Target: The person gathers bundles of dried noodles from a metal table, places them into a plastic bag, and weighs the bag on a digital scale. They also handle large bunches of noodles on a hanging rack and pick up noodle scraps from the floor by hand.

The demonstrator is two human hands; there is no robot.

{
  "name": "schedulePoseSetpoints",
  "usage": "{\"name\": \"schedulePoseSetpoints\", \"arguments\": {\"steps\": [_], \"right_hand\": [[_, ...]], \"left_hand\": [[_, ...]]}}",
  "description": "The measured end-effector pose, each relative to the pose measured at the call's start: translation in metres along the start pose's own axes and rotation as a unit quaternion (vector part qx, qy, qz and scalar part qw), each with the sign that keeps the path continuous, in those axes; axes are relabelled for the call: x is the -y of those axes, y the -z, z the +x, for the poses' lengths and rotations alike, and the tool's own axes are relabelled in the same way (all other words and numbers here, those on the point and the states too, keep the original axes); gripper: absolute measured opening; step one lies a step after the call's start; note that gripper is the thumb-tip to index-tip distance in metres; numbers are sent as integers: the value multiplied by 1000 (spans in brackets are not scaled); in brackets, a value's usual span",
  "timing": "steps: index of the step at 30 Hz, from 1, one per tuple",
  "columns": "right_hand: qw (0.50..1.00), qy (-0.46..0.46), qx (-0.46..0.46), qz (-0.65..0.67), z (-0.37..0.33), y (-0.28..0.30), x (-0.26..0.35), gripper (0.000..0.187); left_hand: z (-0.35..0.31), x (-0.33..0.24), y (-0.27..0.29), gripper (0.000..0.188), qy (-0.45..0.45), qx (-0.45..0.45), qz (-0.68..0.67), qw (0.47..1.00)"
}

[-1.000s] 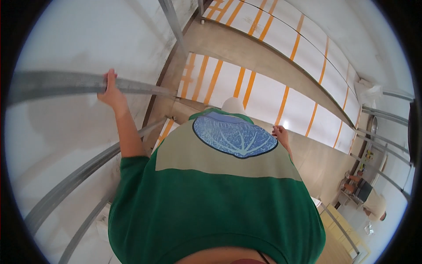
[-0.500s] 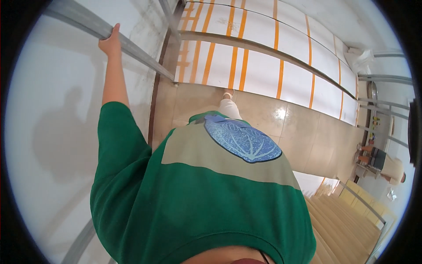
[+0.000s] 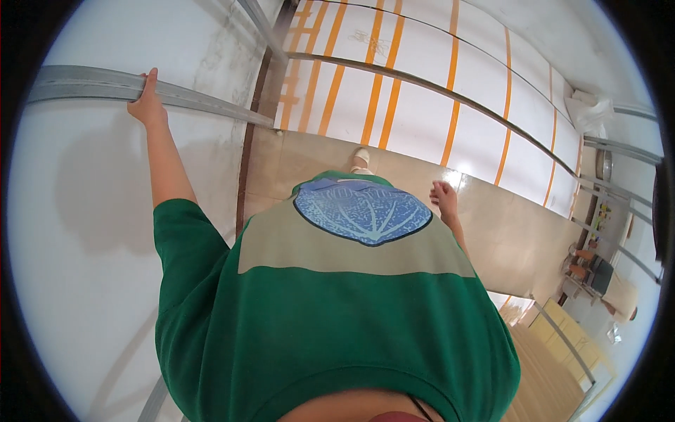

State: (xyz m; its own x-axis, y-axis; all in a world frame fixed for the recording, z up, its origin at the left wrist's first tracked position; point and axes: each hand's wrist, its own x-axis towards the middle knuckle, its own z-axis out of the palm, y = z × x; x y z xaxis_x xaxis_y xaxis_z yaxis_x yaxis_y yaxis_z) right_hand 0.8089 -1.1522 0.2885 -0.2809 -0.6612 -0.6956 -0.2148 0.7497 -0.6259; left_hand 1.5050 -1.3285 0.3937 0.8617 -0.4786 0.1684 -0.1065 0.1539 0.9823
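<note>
- Upper shelf (image 3: 422,49): long white surface crossed by orange strips (image 3: 453,49), closest together toward its left end; thin tangled lines (image 3: 369,42) there, string or marks unclear.
- White plastic bag (image 3: 590,112): bunched at the shelf's right end.
- Lower white panel (image 3: 422,130): similar strips across it.
- Tan floor (image 3: 506,225): light shoe (image 3: 361,156) near the panel's front edge.

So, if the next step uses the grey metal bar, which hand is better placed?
Likely the left hand: it holds the grey metal bar, while the right hand looks empty and is well away from it.
</note>
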Motion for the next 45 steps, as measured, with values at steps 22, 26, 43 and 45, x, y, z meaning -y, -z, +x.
{"name": "schedulePoseSetpoints", "arguments": {"steps": [22,26,43,45], "right_hand": [[985,-131,-95,60,-52,33,-94,21],[972,-152,-112,139,-55,12,-144,22],[996,-48,10,-78,35,-40,36,17],[992,-21,38,-117,68,-42,65,17]], "left_hand": [[-1,7,40,44,-83,1,46,995],[-20,107,71,57,-54,-197,339,918],[-182,187,-74,25,194,658,330,648],[-182,218,-56,21,191,635,340,667]]}}
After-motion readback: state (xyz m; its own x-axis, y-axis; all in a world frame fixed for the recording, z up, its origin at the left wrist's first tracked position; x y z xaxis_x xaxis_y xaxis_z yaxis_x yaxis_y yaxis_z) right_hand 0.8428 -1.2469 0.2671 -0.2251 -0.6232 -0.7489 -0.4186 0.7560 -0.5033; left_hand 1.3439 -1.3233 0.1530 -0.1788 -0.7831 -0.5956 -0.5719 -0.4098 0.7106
